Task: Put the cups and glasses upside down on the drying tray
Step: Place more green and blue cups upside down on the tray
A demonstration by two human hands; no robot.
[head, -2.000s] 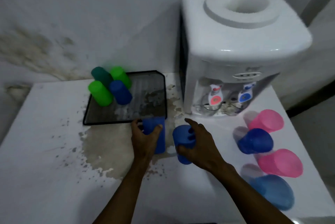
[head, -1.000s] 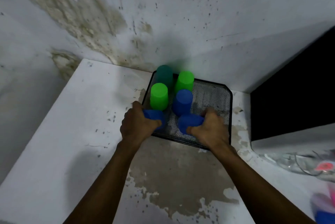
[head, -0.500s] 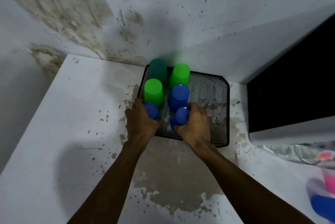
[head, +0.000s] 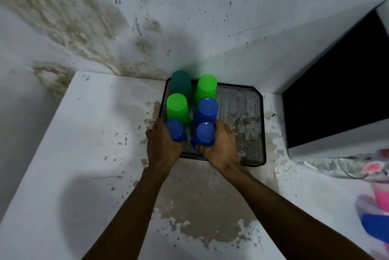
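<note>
A black mesh drying tray (head: pixel 248 110) sits on the white counter against the wall. Upside down on its left half stand a dark green cup (head: pixel 181 84), two bright green cups (head: pixel 206 88) (head: pixel 177 107) and a blue cup (head: pixel 206 110). My left hand (head: pixel 161 144) is shut on a blue cup (head: pixel 175 130), bottom up, at the tray's front left corner. My right hand (head: pixel 221 146) is shut on another blue cup (head: pixel 204 136), bottom up, just to its right on the tray's front edge.
A pink cup (head: pixel 382 195) and a blue cup (head: pixel 375 228) lie at the right edge of the counter. The water dispenser's white base (head: pixel 336 146) and dark side stand to the right of the tray. The counter paint is flaking near the tray.
Both hands carried the blue cups from the counter to the tray's front and turned them bottom up; in the last half second they settled slightly lower and closer to the standing cups.
</note>
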